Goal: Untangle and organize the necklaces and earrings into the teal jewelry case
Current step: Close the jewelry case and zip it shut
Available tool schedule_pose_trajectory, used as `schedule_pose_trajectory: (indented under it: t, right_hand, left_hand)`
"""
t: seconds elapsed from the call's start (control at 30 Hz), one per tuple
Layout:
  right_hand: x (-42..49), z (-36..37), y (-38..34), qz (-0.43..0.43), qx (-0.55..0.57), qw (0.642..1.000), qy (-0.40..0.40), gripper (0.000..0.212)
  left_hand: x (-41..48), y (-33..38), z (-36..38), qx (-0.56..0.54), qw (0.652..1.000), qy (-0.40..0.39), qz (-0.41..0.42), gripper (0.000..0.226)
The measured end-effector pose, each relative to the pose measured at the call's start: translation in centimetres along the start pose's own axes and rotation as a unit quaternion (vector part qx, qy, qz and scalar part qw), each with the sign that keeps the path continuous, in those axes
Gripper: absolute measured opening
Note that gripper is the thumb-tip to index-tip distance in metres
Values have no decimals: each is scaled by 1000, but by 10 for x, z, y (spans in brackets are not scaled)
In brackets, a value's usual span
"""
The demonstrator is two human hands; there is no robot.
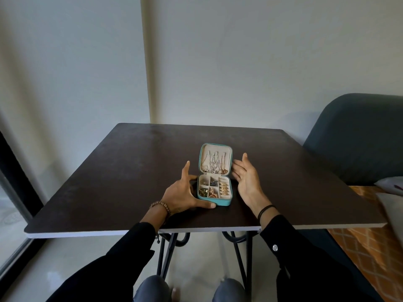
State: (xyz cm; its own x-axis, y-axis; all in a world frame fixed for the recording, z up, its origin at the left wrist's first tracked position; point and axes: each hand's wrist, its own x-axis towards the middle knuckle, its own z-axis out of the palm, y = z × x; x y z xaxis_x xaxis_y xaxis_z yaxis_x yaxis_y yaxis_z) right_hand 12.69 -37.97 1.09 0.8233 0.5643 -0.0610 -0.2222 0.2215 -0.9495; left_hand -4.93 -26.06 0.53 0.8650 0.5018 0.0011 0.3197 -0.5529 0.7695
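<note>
The teal jewelry case (226, 202) lies open in the middle of the dark table (109, 177). Several silver and gold necklaces (214, 163) hang in its raised lid. Earrings (205, 189) and gold rings (223, 188) fill the cream compartments of its base. My left hand (183, 196) rests against the case's left side, thumb along the front edge, index finger pointing up. My right hand (245, 174) hovers just right of the case, palm turned toward it, fingers spread, holding nothing.
A dark teal chair (359, 138) stands beyond the table's right corner. An orange patterned cloth (370, 247) lies low at the right. A window frame (15, 177) runs along the left. Black table legs (165, 251) and my knees show below the near edge.
</note>
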Motion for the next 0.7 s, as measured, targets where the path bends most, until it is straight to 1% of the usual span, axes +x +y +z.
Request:
schedule_pose_trajectory:
  t: [0.13, 0.27, 0.33, 0.37, 0.43, 0.53, 0.63, 0.7]
  right_hand:
    - [-1, 0, 3, 1, 21, 1000, 9, 52]
    - [-8, 1, -2, -15, 20, 1000, 8, 18]
    - [-10, -1, -3, -40, -30, 999, -1, 5]
    - [-11, -3, -3, -53, -74, 996, -12, 5]
    - [-14, -8, -2, -76, -169, 982, -36, 14]
    - [-17, -11, -3, -103, -257, 959, -67, 19]
    - [-16, -4, -8, -124, -352, 924, -88, 25]
    - [-17, 8, -12, -116, -413, 897, -102, 29]
  left_hand:
    - [0, -1, 0, -1, 1000, -1, 4, 146]
    - [2, -5, 1, -4, 1000, 0, 14, 143]
    - [4, -8, 0, -13, 1000, -11, 18, 143]
    - [5, -9, -2, -17, 999, -20, 19, 144]
    - [4, -11, -6, -23, 999, -36, 23, 143]
    - [4, -14, -11, -26, 998, -43, 35, 140]
    - [3, -17, -10, -20, 998, -27, 50, 140]
    - [3, -18, -9, -18, 998, -22, 53, 141]
